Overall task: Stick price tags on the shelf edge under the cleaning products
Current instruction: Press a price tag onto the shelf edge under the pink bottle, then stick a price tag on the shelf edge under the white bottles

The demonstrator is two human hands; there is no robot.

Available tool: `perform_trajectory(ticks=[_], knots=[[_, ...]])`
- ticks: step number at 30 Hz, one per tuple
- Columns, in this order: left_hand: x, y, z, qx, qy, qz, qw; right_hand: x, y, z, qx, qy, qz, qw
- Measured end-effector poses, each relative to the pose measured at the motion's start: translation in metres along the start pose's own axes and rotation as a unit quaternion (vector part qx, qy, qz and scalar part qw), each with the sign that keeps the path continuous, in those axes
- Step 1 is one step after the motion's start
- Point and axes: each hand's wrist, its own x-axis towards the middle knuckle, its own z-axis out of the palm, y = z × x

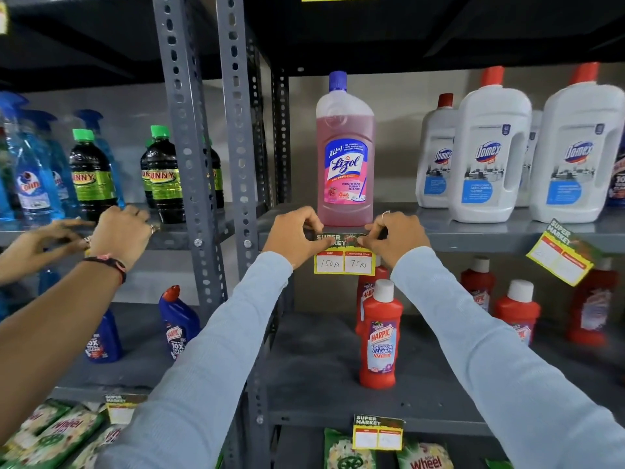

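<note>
A yellow-edged price tag (pixel 344 258) reading 150 Rs and 75 Rs lies against the grey shelf edge (pixel 473 239), directly below a pink Lizol bottle (pixel 345 157). My left hand (pixel 295 233) pinches the tag's top left corner. My right hand (pixel 396 235) pinches its top right corner. Both thumbs press on the dark "Super Market" header strip. The tag's lower half hangs below the edge.
White Domex bottles (pixel 490 154) stand to the right, above a tilted tag (pixel 559 253). Red Harpic bottles (pixel 380 336) sit on the lower shelf. Another person's hands (pixel 118 231) reach onto the left rack by dark Sunny bottles (pixel 91 174). Grey perforated uprights (pixel 189 130) divide the racks.
</note>
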Motion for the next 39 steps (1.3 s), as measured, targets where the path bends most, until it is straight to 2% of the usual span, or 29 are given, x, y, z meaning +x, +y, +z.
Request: perform_trajectory(ticks=[4,7,11,18,20,25,28,31,33,34,36,38,39], knots=[[0.003,-0.007,0.019,0.010,-0.009,0.002,1.000,0.008,0.017,0.011,0.040,0.020,0.026,0.999],[-0.006,0.001,0.028,-0.005,0.052,-0.031,0.998,0.001,0.023,0.015,0.082,0.055,0.021,0.995],[-0.005,0.011,0.033,0.044,0.106,-0.043,0.992,-0.005,0.018,0.017,0.101,0.073,0.006,0.992],[-0.001,0.013,0.032,0.041,0.108,-0.075,0.991,-0.009,0.018,0.018,0.119,0.077,-0.013,0.990],[-0.005,0.020,0.033,0.074,0.114,-0.065,0.989,-0.011,0.017,0.013,0.123,0.068,-0.020,0.990],[-0.016,0.034,0.034,0.087,0.094,-0.063,0.990,-0.023,0.033,-0.021,0.175,-0.010,-0.074,0.982],[-0.022,0.053,0.049,0.136,0.110,-0.024,0.984,-0.035,0.071,-0.059,0.140,0.055,-0.113,0.982],[-0.026,0.091,0.085,0.058,0.155,0.075,0.983,-0.047,0.128,-0.107,0.097,0.174,-0.090,0.976],[-0.024,0.122,0.118,0.014,0.117,0.126,0.985,-0.049,0.170,-0.139,0.044,0.222,-0.045,0.973],[-0.021,0.138,0.138,0.011,0.081,0.145,0.986,-0.048,0.191,-0.156,0.010,0.219,-0.019,0.975],[-0.012,0.169,0.177,0.028,-0.006,0.156,0.987,-0.045,0.231,-0.185,-0.046,0.160,0.032,0.985],[-0.001,0.194,0.208,0.079,-0.083,0.141,0.983,-0.044,0.256,-0.203,-0.036,0.095,0.061,0.993],[0.005,0.206,0.222,0.105,-0.108,0.133,0.980,-0.044,0.264,-0.208,-0.022,0.083,0.049,0.995]])
